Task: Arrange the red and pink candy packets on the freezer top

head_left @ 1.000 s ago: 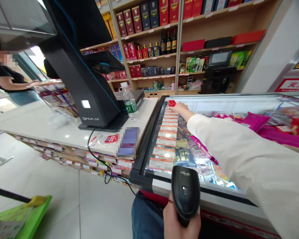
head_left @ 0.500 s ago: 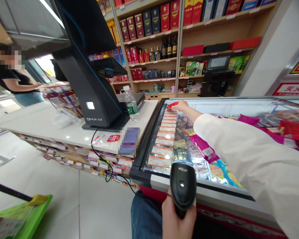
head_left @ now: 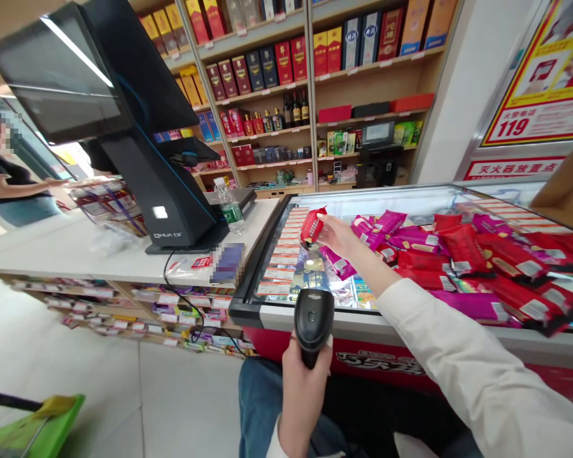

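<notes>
My left hand (head_left: pixel 302 389) is wrapped round the grip of a black barcode scanner (head_left: pixel 313 320), held upright in front of the freezer's near edge. Above the glass lid, my right hand (head_left: pixel 337 235) pinches a small red packet (head_left: pixel 311 226), lifted clear of the surface and a short way beyond the scanner's head. My right sleeve is cream coloured and runs in from the lower right. Several red and pink snack packets (head_left: pixel 463 249) lie in a heap on the freezer lid to the right of that hand.
A chest freezer (head_left: pixel 267 309) with price labels along its left glass edge stands before me. Left of it is a white counter (head_left: pixel 62 249) with a black till screen (head_left: pixel 124 121), a water bottle (head_left: pixel 228 205) and a cable. A person stands far left. Shelves of boxes and bottles fill the back wall.
My right hand has drawn back from the far left corner of the freezer lid with the red packet, lifting it toward the scanner. The view has swung right and up.
</notes>
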{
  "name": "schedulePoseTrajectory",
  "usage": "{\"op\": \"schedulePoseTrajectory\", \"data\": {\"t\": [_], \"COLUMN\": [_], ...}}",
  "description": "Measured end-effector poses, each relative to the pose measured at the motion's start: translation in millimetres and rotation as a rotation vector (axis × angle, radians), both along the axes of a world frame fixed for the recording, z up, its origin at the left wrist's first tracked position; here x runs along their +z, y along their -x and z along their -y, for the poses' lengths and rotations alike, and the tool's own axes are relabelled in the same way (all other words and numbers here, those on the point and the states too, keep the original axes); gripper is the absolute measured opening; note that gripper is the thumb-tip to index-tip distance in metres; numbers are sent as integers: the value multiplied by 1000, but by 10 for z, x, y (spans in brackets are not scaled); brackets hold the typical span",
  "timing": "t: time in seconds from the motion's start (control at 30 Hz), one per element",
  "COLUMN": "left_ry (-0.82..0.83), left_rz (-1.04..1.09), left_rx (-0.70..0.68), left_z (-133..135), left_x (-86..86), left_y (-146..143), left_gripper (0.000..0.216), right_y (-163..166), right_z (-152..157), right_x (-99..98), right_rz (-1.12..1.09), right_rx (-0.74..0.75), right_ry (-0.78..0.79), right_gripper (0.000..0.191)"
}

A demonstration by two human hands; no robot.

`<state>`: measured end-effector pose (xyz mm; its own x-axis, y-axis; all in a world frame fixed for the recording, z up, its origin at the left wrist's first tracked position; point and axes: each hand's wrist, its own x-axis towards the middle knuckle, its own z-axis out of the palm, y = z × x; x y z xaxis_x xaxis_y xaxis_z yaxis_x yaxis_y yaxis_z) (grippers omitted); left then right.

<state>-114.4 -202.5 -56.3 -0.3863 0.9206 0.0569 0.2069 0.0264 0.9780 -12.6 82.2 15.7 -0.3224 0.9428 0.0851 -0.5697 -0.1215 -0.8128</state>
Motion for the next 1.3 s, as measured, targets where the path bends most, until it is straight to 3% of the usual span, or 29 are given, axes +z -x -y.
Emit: {"op": "schedulePoseTrajectory", "data": {"t": [0.1,0.2,0.43,0.93,1.17,1.3], "left_ry": [-2,-25,-67,-58,-90,-103], "left_rz": [7,18,8,77,81,68], "left_rx": [22,34,34,-2,44,34], "left_z": [12,-8,-128,-150,-124,-120], "left_x": [52,94,190,296,138,100], "left_y": [-29,-67,-210,-259,-210,-175], "left_gripper": [41,42,41,42,43,42], "right_y": [-50,-68,-45,-44,-31,-289], "right_z": [73,121,228,213,217,189], "right_x": [-105,-115,-90,-119,-110,19], "right_rz": [-106,-167,-229,-273,-180,115], "right_rx": [107,186,209,288,203,-46], "right_ry": [52,72,119,66,68,-184], "right_gripper": [16,28,46,45,38,32]}}
